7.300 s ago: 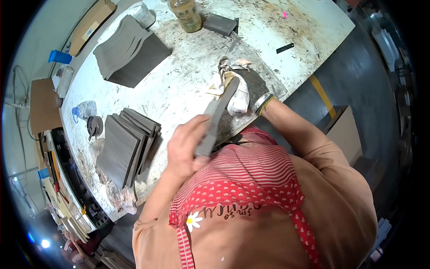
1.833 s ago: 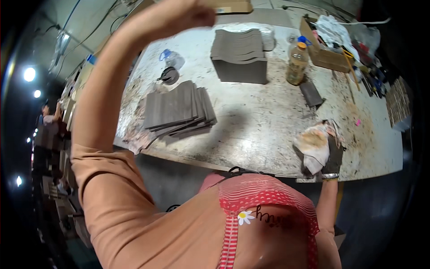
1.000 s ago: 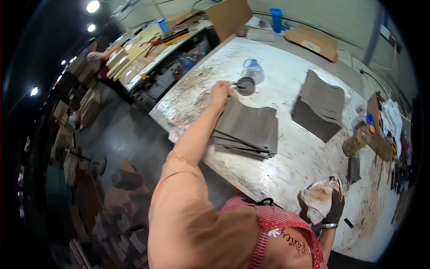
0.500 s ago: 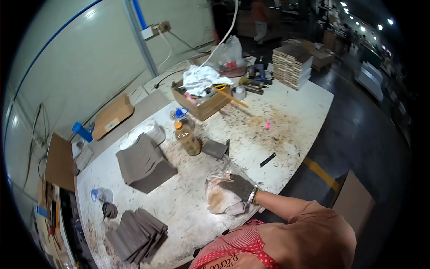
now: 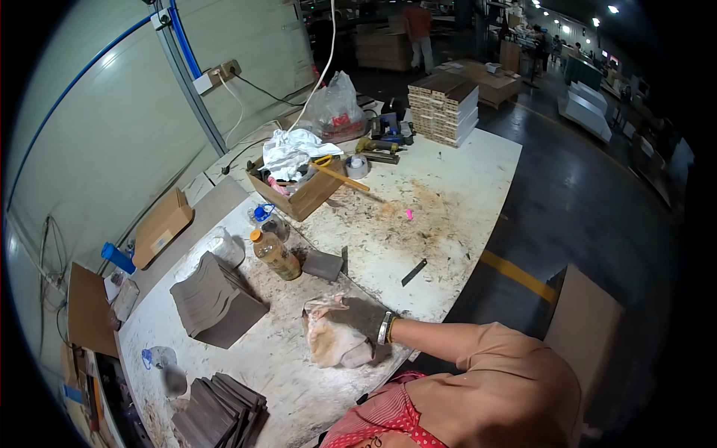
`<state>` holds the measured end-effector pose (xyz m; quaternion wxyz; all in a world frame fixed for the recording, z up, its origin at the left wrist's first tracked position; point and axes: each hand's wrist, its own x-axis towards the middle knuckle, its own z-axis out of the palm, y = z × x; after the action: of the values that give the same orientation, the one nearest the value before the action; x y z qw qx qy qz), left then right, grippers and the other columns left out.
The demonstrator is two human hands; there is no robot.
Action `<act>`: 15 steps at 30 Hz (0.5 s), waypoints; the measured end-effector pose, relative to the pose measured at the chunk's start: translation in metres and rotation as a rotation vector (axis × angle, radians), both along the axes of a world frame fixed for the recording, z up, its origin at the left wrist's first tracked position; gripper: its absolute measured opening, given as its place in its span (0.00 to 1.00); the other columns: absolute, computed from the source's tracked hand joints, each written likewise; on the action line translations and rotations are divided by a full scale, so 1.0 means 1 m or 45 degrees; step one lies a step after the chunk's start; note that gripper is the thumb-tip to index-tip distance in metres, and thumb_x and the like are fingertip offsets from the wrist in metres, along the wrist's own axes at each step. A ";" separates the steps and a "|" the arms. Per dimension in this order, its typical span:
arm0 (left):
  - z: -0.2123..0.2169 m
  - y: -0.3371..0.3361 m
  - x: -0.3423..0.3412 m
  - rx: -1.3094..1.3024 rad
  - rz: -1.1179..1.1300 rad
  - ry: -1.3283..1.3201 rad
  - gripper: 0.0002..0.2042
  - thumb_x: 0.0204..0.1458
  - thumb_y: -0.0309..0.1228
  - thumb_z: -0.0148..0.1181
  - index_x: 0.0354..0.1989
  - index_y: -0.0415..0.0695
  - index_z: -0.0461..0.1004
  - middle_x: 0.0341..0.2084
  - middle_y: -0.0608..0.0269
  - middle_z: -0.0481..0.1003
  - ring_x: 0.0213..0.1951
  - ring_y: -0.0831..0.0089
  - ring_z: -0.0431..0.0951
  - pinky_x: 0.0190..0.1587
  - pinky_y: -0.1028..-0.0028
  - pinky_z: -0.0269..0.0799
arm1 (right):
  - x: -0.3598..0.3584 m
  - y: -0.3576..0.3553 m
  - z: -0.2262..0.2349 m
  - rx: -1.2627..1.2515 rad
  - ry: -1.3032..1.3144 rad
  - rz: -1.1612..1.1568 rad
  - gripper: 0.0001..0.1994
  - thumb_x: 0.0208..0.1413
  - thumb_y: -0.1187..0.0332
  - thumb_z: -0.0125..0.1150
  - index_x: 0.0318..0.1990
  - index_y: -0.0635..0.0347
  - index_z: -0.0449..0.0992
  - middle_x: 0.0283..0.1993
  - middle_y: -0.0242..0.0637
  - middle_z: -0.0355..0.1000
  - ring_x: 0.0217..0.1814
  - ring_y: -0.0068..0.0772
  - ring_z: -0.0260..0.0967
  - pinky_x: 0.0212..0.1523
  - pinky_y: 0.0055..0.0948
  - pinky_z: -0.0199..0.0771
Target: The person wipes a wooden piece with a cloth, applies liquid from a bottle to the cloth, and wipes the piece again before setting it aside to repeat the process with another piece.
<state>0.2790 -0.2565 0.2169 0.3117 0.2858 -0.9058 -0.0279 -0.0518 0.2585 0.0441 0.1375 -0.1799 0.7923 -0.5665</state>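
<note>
My right hand (image 5: 364, 319), in a dark grey glove, is closed on a stained white cloth (image 5: 336, 342) that lies bunched on the white worktable (image 5: 455, 187). Beyond the cloth are a small grey block (image 5: 323, 266) and a thin dark strip beside it. Left of these stands a bottle (image 5: 278, 257) with an orange cap and yellowish liquid. A curved-top stack of grey-brown pieces (image 5: 224, 302) sits further left. Several more flat pieces (image 5: 220, 411) are fanned at the near left. My left hand is out of sight.
An open cardboard box (image 5: 314, 193) with white cloth and a yellow-handled tool stands at the back, near power tools (image 5: 385, 142). Stacked panels (image 5: 444, 112) rest at the far corner. A flat black tool (image 5: 414, 272) lies near the right edge. A clear blue-capped bottle (image 5: 158, 357) is at left.
The whole view has swung, so the table's things appear further left. My right hand still grips the cloth at about the same spot on the table.
</note>
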 end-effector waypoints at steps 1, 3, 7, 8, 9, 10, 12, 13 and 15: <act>-0.006 0.005 -0.036 0.153 -0.173 0.136 0.14 0.54 0.27 0.43 0.45 0.34 0.71 0.39 0.47 0.74 0.41 0.56 0.72 0.48 0.68 0.65 | 0.003 -0.001 0.010 -0.064 0.009 0.022 0.20 0.56 0.52 0.47 0.43 0.61 0.72 0.42 0.44 0.72 0.42 0.40 0.69 0.44 0.33 0.65; -0.017 0.050 -0.126 0.552 -0.385 0.532 0.15 0.51 0.28 0.44 0.46 0.37 0.67 0.43 0.51 0.70 0.44 0.63 0.70 0.47 0.69 0.66 | 0.006 -0.001 0.009 -0.076 -0.038 0.009 0.19 0.55 0.53 0.47 0.44 0.60 0.72 0.44 0.44 0.71 0.45 0.39 0.68 0.46 0.32 0.65; -0.137 0.042 -0.276 1.562 -0.322 0.744 0.25 0.46 0.35 0.51 0.55 0.52 0.58 0.52 0.68 0.59 0.51 0.70 0.58 0.46 0.62 0.58 | 0.003 0.018 -0.031 0.240 0.831 0.032 0.14 0.52 0.68 0.47 0.48 0.53 0.69 0.54 0.36 0.66 0.54 0.36 0.63 0.54 0.30 0.61; -0.147 0.075 -0.295 1.731 -0.192 0.834 0.27 0.44 0.38 0.54 0.56 0.54 0.57 0.52 0.68 0.58 0.49 0.70 0.58 0.43 0.60 0.56 | 0.005 0.028 -0.024 0.204 0.909 0.048 0.18 0.49 0.73 0.45 0.50 0.50 0.66 0.57 0.34 0.63 0.58 0.36 0.60 0.57 0.30 0.58; -0.178 0.058 -0.309 1.842 -0.121 0.739 0.32 0.43 0.38 0.54 0.59 0.53 0.52 0.56 0.64 0.55 0.53 0.66 0.57 0.47 0.56 0.55 | 0.014 0.037 -0.014 0.085 0.804 0.037 0.18 0.50 0.72 0.43 0.50 0.49 0.67 0.57 0.35 0.63 0.59 0.37 0.59 0.58 0.30 0.56; -0.167 0.102 -0.320 1.748 -0.007 0.713 0.36 0.43 0.37 0.54 0.62 0.49 0.46 0.60 0.57 0.50 0.58 0.61 0.53 0.54 0.53 0.51 | 0.018 0.048 -0.022 0.075 0.640 -0.018 0.18 0.51 0.73 0.44 0.50 0.50 0.67 0.57 0.35 0.63 0.59 0.36 0.59 0.59 0.29 0.56; -0.219 0.078 -0.329 1.690 -0.003 0.845 0.39 0.42 0.34 0.53 0.63 0.42 0.40 0.62 0.49 0.44 0.61 0.56 0.49 0.61 0.58 0.45 | 0.031 0.061 -0.033 -0.133 0.344 -0.099 0.16 0.52 0.73 0.45 0.50 0.53 0.67 0.55 0.34 0.65 0.58 0.34 0.60 0.59 0.27 0.56; -0.225 0.079 -0.335 1.624 0.144 0.767 0.39 0.42 0.33 0.53 0.64 0.47 0.41 0.59 0.52 0.50 0.58 0.59 0.55 0.57 0.56 0.52 | 0.036 0.064 -0.030 -0.314 0.195 -0.154 0.15 0.53 0.72 0.47 0.49 0.55 0.68 0.54 0.34 0.66 0.57 0.32 0.61 0.58 0.27 0.56; -0.222 0.088 -0.331 1.835 0.109 0.605 0.36 0.42 0.31 0.52 0.63 0.54 0.45 0.53 0.57 0.58 0.54 0.64 0.61 0.50 0.57 0.60 | 0.043 0.067 -0.013 -0.771 -0.530 -0.423 0.13 0.55 0.64 0.52 0.45 0.60 0.71 0.49 0.36 0.69 0.55 0.25 0.61 0.57 0.26 0.57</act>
<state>-0.0521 -0.1687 -0.0052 0.2354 0.4399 -0.5601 -0.6613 -0.0085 0.3256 0.0308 0.1425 0.0368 0.5631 -0.8132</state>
